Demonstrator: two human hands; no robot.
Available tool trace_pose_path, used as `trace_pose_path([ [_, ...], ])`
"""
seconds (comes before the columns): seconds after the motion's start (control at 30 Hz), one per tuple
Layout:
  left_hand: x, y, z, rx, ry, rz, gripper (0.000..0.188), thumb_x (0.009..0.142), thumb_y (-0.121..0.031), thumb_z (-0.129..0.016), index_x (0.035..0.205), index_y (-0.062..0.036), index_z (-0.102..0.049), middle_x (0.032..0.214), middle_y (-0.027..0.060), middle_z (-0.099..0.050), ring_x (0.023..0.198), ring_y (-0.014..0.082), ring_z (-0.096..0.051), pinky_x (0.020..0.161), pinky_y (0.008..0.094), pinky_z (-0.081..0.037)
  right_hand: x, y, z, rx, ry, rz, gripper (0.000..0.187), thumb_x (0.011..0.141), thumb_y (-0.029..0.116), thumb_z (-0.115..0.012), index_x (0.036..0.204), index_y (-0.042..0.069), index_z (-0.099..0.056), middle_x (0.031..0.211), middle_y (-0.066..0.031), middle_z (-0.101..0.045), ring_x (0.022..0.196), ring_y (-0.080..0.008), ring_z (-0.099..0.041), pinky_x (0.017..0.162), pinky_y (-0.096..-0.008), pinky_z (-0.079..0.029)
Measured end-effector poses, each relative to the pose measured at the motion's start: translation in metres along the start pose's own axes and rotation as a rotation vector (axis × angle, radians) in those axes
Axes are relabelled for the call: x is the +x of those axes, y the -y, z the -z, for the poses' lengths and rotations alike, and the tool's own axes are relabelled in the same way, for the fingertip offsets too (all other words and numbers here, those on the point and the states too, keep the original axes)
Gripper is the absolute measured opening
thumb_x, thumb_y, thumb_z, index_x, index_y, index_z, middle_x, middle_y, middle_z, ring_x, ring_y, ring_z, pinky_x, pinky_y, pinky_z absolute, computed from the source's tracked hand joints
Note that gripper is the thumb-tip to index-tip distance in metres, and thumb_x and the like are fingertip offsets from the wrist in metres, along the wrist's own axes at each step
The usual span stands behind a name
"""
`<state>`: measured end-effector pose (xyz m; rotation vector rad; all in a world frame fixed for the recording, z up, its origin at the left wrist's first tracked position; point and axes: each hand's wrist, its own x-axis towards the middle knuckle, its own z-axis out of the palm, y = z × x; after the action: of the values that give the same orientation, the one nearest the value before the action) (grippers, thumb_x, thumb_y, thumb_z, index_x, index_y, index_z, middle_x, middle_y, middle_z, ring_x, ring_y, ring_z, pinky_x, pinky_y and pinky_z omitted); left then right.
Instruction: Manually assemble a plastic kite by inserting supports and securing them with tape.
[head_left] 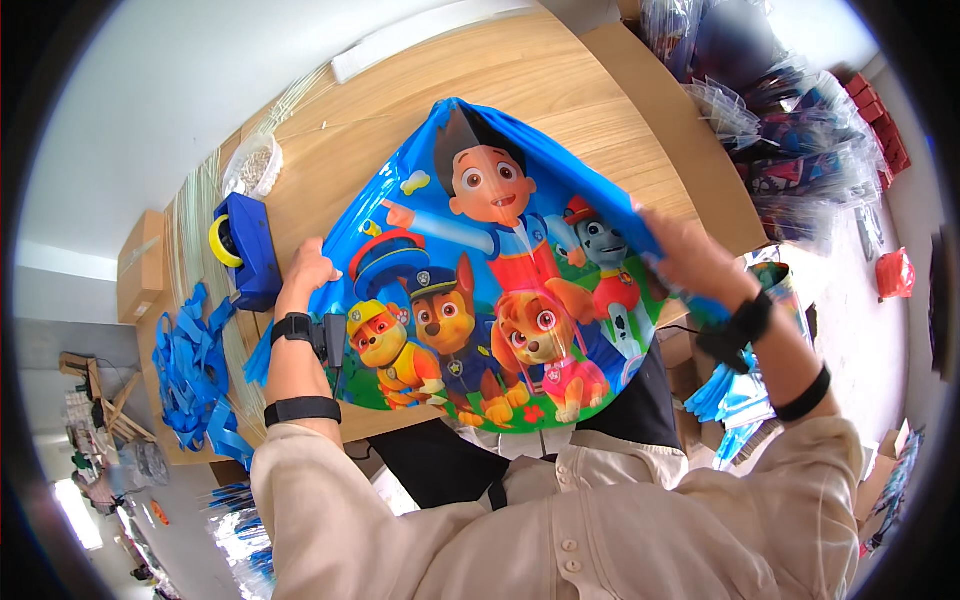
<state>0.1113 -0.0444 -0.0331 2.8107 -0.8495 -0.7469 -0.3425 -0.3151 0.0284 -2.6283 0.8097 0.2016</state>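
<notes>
A glossy blue kite (470, 290), printed with cartoon dogs and a child figure, spreads in front of me over the table's near edge and my lap. Its pointed top lies away from me and its rounded lower edge is close to my body. My left hand (314, 266) is closed on the kite's left edge, fingers curled around it. At the right edge my right hand (692, 258) grips the sheet, somewhat smeared by motion. Some blue material trails below each hand.
On the wooden table (530, 70) at left are a blue tape dispenser (250, 250), a white basket of small parts (256, 165), thin pale rods (195, 235) and a heap of blue ribbon (195, 365). Clear-wrapped packages (790, 130) pile up at right, beyond a cardboard box (650, 110).
</notes>
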Motion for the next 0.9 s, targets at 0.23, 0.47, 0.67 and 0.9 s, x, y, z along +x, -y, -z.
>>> trace_pose_path([
  [0.23,-0.01,-0.009,0.002,0.072,-0.027,0.001,0.042,0.064,-0.008,-0.078,0.102,-0.0007,-0.061,0.105,0.0222,-0.063,0.102,0.0352,-0.06,0.085,0.0405,-0.047,-0.022,0.065,-0.052,-0.05,-0.014,-0.012,0.058,0.077,0.014,-0.062,0.125,-0.008,-0.04,0.105,-0.0249,-0.058,0.087,-0.0384,-0.062,0.074,-0.045,-0.051],
  [0.47,-0.013,-0.006,-0.003,0.056,-0.074,-0.009,0.039,0.066,-0.008,-0.076,0.101,-0.0002,-0.06,0.103,0.0226,-0.063,0.1,0.0349,-0.061,0.083,0.0413,-0.048,0.003,0.022,-0.05,-0.149,-0.625,-0.023,0.047,0.075,0.027,-0.07,0.113,0.006,-0.055,0.102,-0.018,-0.061,0.095,-0.0367,-0.058,0.078,-0.0446,-0.047],
  [0.67,-0.016,-0.008,0.003,0.015,-0.031,0.014,0.037,0.066,-0.005,-0.075,0.1,0.0005,-0.061,0.091,0.0205,-0.066,0.082,0.0318,-0.065,0.07,0.0399,-0.05,0.014,-0.022,-0.051,0.185,-0.209,-0.301,0.043,0.068,0.038,-0.074,0.091,0.003,-0.064,0.085,-0.0181,-0.064,0.082,-0.0369,-0.062,0.072,-0.0435,-0.048],
  [0.9,-0.028,-0.034,-0.011,-0.157,0.146,-0.213,0.035,0.063,-0.003,-0.075,0.096,0.0013,-0.065,0.084,0.0178,-0.067,0.078,0.0264,-0.066,0.069,0.0372,-0.05,0.029,-0.079,0.005,0.079,-0.288,-0.231,0.048,0.061,0.038,-0.079,0.091,0.003,-0.067,0.091,-0.0175,-0.062,0.088,-0.0316,-0.061,0.077,-0.0384,-0.047],
])
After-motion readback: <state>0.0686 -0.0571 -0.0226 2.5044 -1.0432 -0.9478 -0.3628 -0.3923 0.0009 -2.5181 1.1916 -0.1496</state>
